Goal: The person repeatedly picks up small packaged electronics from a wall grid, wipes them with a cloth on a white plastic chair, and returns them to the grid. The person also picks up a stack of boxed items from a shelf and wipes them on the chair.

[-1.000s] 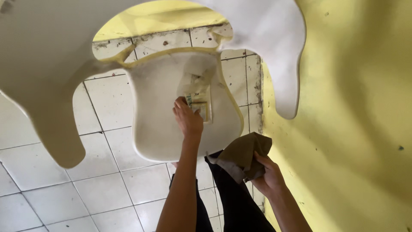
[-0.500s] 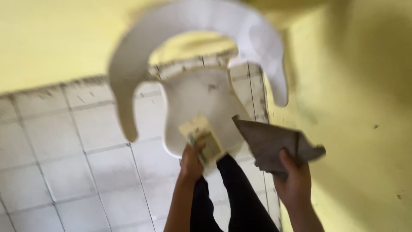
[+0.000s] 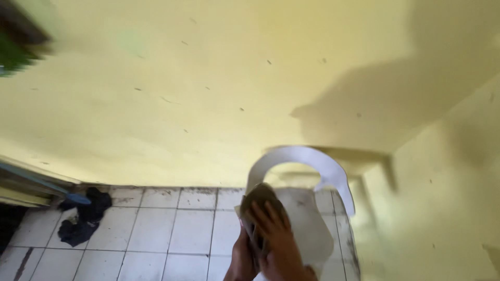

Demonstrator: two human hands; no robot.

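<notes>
My right hand (image 3: pixel 273 231) lies flat over a brown, stiff sheet (image 3: pixel 260 196) and grips it low in the middle of the view. My left hand (image 3: pixel 240 256) is just under and left of it, against the same sheet, with its fingers hidden. A pale edge (image 3: pixel 238 211) sticks out at the sheet's left side. Behind the hands a white plastic chair (image 3: pixel 304 158) stands on the floor in the room's corner, its curved back uppermost. The picture is blurred by motion.
Yellow walls (image 3: pixel 208 93) meet in a corner at the right. The floor has white tiles (image 3: pixel 156 234) with dirty joints. A dark crumpled cloth (image 3: pixel 83 218) and a blue object (image 3: pixel 78 199) lie at the left by a door frame (image 3: pixel 21 182).
The view has swung up and away from the chair, which now looks small and farther off. My two hands have come together, and the brown sheet is now in front of both.
</notes>
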